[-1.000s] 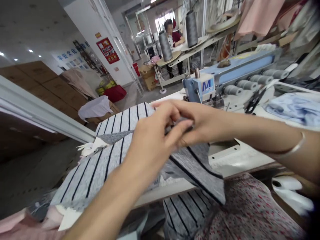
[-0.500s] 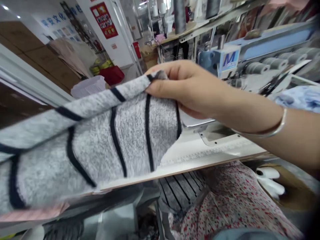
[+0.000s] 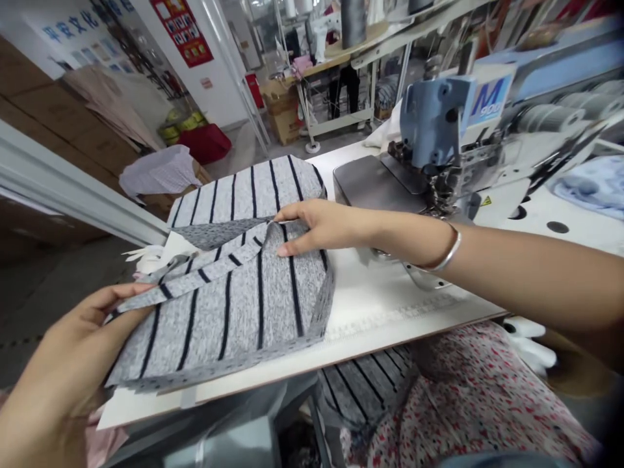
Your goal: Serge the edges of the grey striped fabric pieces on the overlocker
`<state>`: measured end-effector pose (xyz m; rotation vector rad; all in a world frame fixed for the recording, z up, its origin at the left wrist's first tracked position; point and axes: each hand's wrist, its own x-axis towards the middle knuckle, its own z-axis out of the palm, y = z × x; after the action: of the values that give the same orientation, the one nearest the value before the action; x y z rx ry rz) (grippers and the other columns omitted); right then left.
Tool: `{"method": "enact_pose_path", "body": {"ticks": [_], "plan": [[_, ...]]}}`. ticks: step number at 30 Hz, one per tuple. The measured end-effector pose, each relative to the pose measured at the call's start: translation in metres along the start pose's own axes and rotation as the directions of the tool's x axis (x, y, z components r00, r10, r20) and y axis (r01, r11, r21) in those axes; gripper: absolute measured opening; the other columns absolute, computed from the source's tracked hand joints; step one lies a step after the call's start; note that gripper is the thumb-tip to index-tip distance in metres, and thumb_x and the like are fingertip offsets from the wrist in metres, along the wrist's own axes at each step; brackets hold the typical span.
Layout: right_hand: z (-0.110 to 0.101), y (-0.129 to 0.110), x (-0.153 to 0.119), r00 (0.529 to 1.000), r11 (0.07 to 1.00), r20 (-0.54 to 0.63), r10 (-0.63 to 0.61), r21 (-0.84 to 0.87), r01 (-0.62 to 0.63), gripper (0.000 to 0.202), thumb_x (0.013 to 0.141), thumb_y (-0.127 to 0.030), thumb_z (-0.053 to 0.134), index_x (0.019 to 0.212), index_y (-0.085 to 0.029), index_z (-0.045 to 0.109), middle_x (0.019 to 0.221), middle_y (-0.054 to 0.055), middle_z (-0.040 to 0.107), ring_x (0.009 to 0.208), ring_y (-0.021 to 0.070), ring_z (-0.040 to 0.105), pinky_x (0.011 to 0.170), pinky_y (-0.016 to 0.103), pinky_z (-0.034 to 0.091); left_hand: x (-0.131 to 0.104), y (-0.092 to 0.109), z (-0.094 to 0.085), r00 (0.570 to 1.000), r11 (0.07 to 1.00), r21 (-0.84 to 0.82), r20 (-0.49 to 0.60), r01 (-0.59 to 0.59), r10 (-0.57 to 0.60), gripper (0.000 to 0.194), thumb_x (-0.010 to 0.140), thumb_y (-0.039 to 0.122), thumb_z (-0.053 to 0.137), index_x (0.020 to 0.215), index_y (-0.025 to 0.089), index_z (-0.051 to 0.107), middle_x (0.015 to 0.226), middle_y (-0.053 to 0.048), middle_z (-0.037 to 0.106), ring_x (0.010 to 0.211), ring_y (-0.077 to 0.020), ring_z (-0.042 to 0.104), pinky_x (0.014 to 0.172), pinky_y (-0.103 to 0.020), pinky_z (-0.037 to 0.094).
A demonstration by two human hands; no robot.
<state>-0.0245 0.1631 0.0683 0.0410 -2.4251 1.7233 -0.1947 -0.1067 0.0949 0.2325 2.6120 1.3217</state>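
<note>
A white pillar [image 3: 195, 58] carries a red poster [image 3: 182, 29] (its print too small to read). Stacked cardboard boxes [image 3: 58, 123] line the left side above a grey floor [image 3: 53, 305]. Farther back stand a red bag [image 3: 205, 142], a second work table [image 3: 341, 62] with thread cones, and what may be a bright window behind it.

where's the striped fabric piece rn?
Head view: the striped fabric piece lies on the white table left of the sewing machine, atop more striped pieces, held by the left hand and right hand.
</note>
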Motion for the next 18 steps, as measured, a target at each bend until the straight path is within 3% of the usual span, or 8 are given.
{"method": "enact_pose_path", "body": {"ticks": [4, 7, 9, 11, 12, 14, 16, 18], "plan": [[0.001, -0.004, -0.001, 0.996, 0.999, -0.073, 0.045, 0.007, -0.045, 0.023, 0.079, -0.023, 0.073, 0.099, -0.015, 0.064, 0.107, 0.007, 0.070, 0.101, 0.0217, 0.064, 0.092, 0.033, 0.048, 0.017, -0.005, -0.006, 1.000, 0.998, 0.056, 0.017, 0.000, -0.001, 0.057, 0.045, 0.040, 0.082, 0.097, 0.023, 0.068, 0.074, 0.003, 0.068, 0.053, -0.0151, 0.058, 0.047, -0.027, 0.047], [0.003, -0.003, -0.002, 0.998, 0.999, -0.037, 0.041, -0.009, -0.041, 0.024, 0.078, -0.023, 0.074, 0.098, -0.016, 0.064, 0.104, 0.006, 0.071, 0.098, 0.0219, 0.065, 0.090, 0.034, 0.049, 0.003, -0.002, -0.005, 0.982, 0.975, 0.166, -0.093, -0.146, 0.163, 0.041, 0.056, 0.038, 0.079, 0.094, 0.026, 0.070, 0.093, 0.000, 0.070, 0.083, -0.0230, 0.065, 0.081, -0.041, 0.053], [0.003, 0.000, 0.000, 1.000, 0.998, -0.025, 0.008, -0.057, -0.010, 0.025, 0.078, -0.022, 0.074, 0.099, -0.015, 0.064, 0.103, 0.006, 0.071, 0.096, 0.0222, 0.065, 0.089, 0.035, 0.049, -0.026, 0.003, 0.001, 0.832, 0.814, 0.332, -0.126, -0.477, 0.540, 0.031, 0.066, 0.042, 0.075, 0.093, 0.027, 0.071, 0.107, -0.001, 0.068, 0.109, -0.0261, 0.059, 0.106, -0.045, 0.038], [0.004, 0.003, 0.003, 0.996, 0.986, -0.057, -0.069, -0.159, 0.059, 0.028, 0.076, -0.021, 0.075, 0.102, -0.014, 0.064, 0.103, 0.006, 0.070, 0.096, 0.0222, 0.064, 0.090, 0.036, 0.048, -0.061, 0.008, 0.014, 0.609, 0.531, 0.396, 0.099, -0.749, 0.787, 0.025, 0.084, 0.046, 0.060, 0.099, 0.029, 0.070, 0.114, 0.000, 0.064, 0.116, -0.0231, 0.055, 0.109, -0.040, 0.034], [0.003, 0.004, 0.004, 0.988, 0.969, -0.104, -0.117, -0.232, 0.091, 0.030, 0.076, -0.019, 0.075, 0.103, -0.014, 0.064, 0.104, 0.006, 0.069, 0.097, 0.0223, 0.063, 0.091, 0.037, 0.047, -0.079, 0.009, 0.022, 0.570, 0.482, 0.330, 0.267, -0.812, 0.777, 0.026, 0.092, 0.043, 0.049, 0.104, 0.030, 0.068, 0.113, 0.001, 0.064, 0.112, -0.0199, 0.057, 0.103, -0.037, 0.039], [0.002, -0.001, 0.002, 0.938, 0.915, -0.257, -0.231, -0.384, 0.119, 0.030, 0.077, -0.013, 0.070, 0.106, -0.013, 0.063, 0.108, 0.006, 0.066, 0.101, 0.0219, 0.060, 0.095, 0.039, 0.045, -0.105, 0.008, 0.039, 0.563, 0.530, 0.206, 0.424, -0.823, 0.710, 0.027, 0.097, 0.039, 0.042, 0.104, 0.031, 0.067, 0.107, 0.001, 0.064, 0.104, -0.0165, 0.059, 0.090, -0.030, 0.047], [0.003, -0.016, -0.014, 0.855, 0.869, -0.373, -0.362, -0.466, 0.165, 0.027, 0.082, -0.007, 0.061, 0.108, -0.013, 0.062, 0.112, 0.006, 0.064, 0.106, 0.0202, 0.057, 0.098, 0.039, 0.043, -0.117, 0.002, 0.051, 0.592, 0.586, 0.153, 0.401, -0.796, 0.699, 0.020, 0.095, 0.038, 0.049, 0.099, 0.030, 0.067, 0.102, 0.001, 0.064, 0.100, -0.0161, 0.060, 0.083, -0.027, 0.050], [0.008, -0.038, -0.044, 0.824, 0.848, -0.336, -0.456, -0.444, 0.289, 0.023, 0.089, -0.008, 0.052, 0.109, -0.014, 0.062, 0.111, 0.004, 0.064, 0.106, 0.0171, 0.057, 0.097, 0.037, 0.044, -0.117, -0.006, 0.057, 0.626, 0.622, 0.131, 0.321, -0.772, 0.710, 0.016, 0.091, 0.040, 0.056, 0.094, 0.030, 0.069, 0.102, 0.000, 0.065, 0.099, -0.0175, 0.062, 0.078, -0.026, 0.051]]}}
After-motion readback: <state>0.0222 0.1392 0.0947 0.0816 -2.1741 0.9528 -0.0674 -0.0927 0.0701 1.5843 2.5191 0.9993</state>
